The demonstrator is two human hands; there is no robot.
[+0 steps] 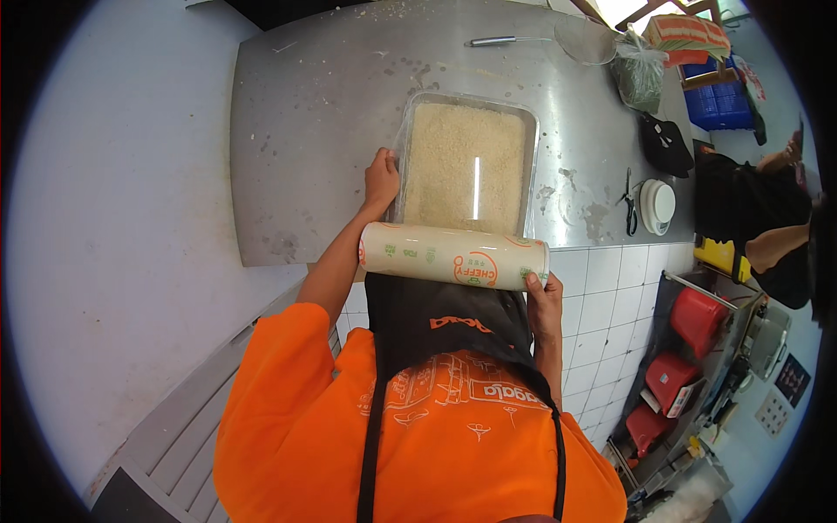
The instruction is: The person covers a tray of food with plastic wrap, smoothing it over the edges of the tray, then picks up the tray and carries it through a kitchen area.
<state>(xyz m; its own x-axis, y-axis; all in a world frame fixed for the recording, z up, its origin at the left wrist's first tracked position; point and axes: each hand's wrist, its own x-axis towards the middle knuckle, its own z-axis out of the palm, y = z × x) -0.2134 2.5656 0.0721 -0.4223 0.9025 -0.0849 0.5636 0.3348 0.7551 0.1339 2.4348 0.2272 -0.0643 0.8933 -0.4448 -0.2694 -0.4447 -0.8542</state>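
Head camera view: left hand (382, 181) curled at the left side of a rectangular metal tray (534, 139); whether it pinches film, rim or both, cannot tell. Right hand (545, 305) grips the right end of a clear plastic-film roll (414, 253), thumb on top, other fingers mostly hidden. Left placement probably steadies the tray side; right grip likely keeps the roll level, crosswise over the tray's near end and table edge.

Tray contents: pale tan crumbs (462, 144), spread flat. Bright streak above them suggests a film sheet (476, 187) lying across; its edges hard to trace.

Support: stainless steel table (305, 139), tray near its front edge, presumably for easy reach. To the right, black-handled scissors (630, 209) just beside a round white scale (657, 207); beyond, a black cap (667, 144), tied plastic bag (641, 74) and mesh strainer (586, 41). Far right: co-worker in black (745, 196).
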